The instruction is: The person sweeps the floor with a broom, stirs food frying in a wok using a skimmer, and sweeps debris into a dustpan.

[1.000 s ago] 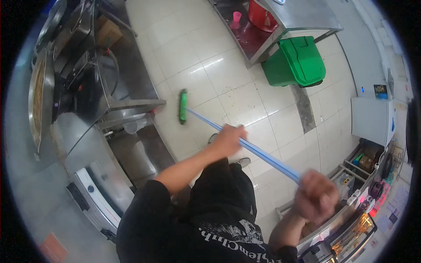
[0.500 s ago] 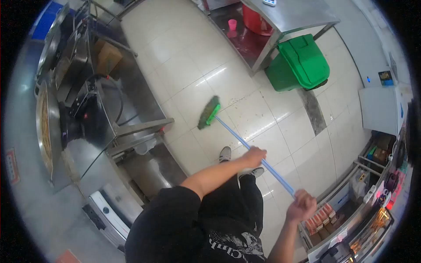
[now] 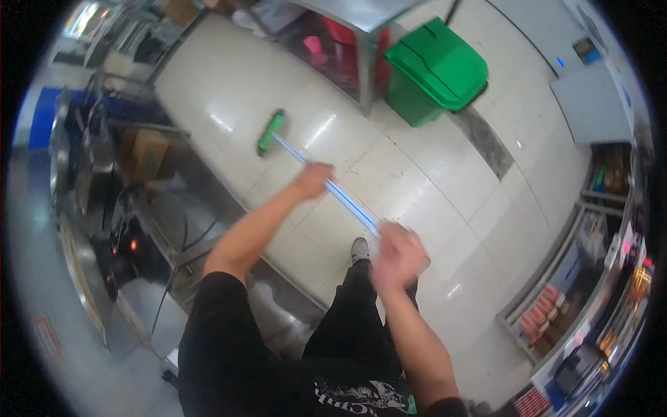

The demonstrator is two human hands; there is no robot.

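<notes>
A broom [image 3: 351, 202] with a pale blue handle and a green head slants across the middle of the head view. Its dark bristles lie over the tiled floor, up and left of my hands. My left hand [image 3: 316, 180] is closed around the handle, partway along it and nearer the head. My right hand [image 3: 399, 257], blurred by motion, grips the handle close to its top end. Crumbs and small specks [image 3: 358, 169] dot the tiles right of the handle.
A green lidded bin [image 3: 434, 69] stands by a steel table [image 3: 347, 8], with a pink cup [image 3: 313, 45] on its lower shelf. Steel cooking equipment [image 3: 160, 208] lines the left. Shelving with boxes [image 3: 542, 313] runs along the right. My shoe [image 3: 359, 249] is on the tiles below.
Both hands have swung the broom forward and left, and its head now lies farther from my feet. The view has shifted, with the bin and table appearing farther left.
</notes>
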